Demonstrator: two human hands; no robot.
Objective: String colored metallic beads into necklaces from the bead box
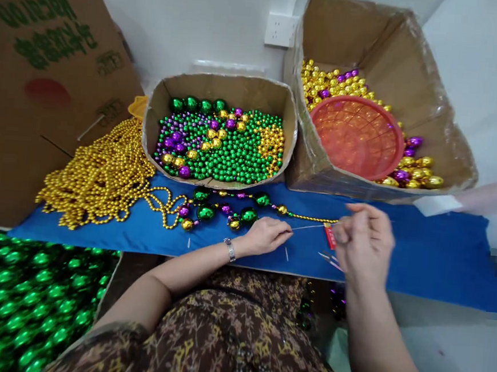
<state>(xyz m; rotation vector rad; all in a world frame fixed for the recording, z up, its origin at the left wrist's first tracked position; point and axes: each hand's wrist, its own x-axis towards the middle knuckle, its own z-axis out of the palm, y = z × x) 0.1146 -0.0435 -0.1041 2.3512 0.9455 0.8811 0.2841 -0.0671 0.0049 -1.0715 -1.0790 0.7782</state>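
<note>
My left hand is closed in a pinch on a thin pale thread. The thread runs taut toward my right hand, which is raised over the blue cloth with its fingers curled together, slightly blurred, at the thread's other end. Just beyond my hands lies a bead necklace with large green, purple and gold beads. Its fine gold bead section reaches to my right hand. A small red packet lies beside that hand. Below it is a pointed tool with pinkish handles, partly covered by the hand.
The blue cloth covers the table. Behind stand a carton of mixed beads and a larger carton with a red basket on gold beads. Gold bead strands heap at left, with green beads below.
</note>
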